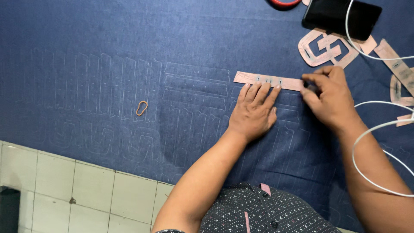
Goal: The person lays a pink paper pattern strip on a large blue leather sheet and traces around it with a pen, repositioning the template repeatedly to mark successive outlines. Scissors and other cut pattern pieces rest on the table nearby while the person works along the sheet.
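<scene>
Head view: two hands hold one cardboard strip [268, 80] flat on blue denim [108, 51] spread over the bench.

Left hand [253, 113] lies palm down, fingers spread, tips pressing the strip's lower edge; right hand [328, 98] pinches its right end w/ thumb & fingers, what's in the grip not clear. Strip: one, long, narrow, pinkish-tan, w/ three small slots near the middle, lying across chalked outlines approx. centre-right of the cloth. Also seen: one tan rubber band [142, 108] well apart at left, one dark phone [340, 16] top right, one looped cardboard template [327, 47] just beside it, white cable [371, 129] at right.
</scene>
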`<state>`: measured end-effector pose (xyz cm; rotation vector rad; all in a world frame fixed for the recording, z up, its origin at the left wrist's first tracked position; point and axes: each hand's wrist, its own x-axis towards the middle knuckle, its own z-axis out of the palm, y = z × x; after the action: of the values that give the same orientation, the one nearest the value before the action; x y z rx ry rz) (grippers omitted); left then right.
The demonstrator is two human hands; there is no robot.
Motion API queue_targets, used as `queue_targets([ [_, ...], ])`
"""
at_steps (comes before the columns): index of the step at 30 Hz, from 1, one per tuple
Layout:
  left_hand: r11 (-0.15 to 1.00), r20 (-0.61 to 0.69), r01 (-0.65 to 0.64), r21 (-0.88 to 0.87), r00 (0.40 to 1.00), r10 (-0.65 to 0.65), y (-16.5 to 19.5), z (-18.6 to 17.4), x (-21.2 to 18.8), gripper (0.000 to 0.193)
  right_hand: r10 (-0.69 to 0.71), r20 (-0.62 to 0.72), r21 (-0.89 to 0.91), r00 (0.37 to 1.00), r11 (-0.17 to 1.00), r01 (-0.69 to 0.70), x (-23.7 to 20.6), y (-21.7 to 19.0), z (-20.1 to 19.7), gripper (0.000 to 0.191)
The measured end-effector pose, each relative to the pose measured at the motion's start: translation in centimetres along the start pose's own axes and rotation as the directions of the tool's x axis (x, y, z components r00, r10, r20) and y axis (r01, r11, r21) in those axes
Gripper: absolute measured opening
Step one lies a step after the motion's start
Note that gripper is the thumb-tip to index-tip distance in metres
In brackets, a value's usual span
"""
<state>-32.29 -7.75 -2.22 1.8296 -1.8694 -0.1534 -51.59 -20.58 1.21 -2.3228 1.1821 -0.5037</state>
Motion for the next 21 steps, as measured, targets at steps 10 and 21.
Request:
queue_targets([
  [10,1.0,-0.019,-0.011,0.024,1.0,0.011,-0.2,0.7,-0.2,0.061,-0.168,0.06,0.102,0.984,0.982,0.162,4.3,-4.0,-0.4,0.023],
  [21,0.998,0.024,0.057,-0.011,0.998,-0.057,-0.2,1.5,0.3,0.048,-0.198,0.195,0.26,0.961,0.955,0.144,7.5,-10.9,4.4,0.016],
])
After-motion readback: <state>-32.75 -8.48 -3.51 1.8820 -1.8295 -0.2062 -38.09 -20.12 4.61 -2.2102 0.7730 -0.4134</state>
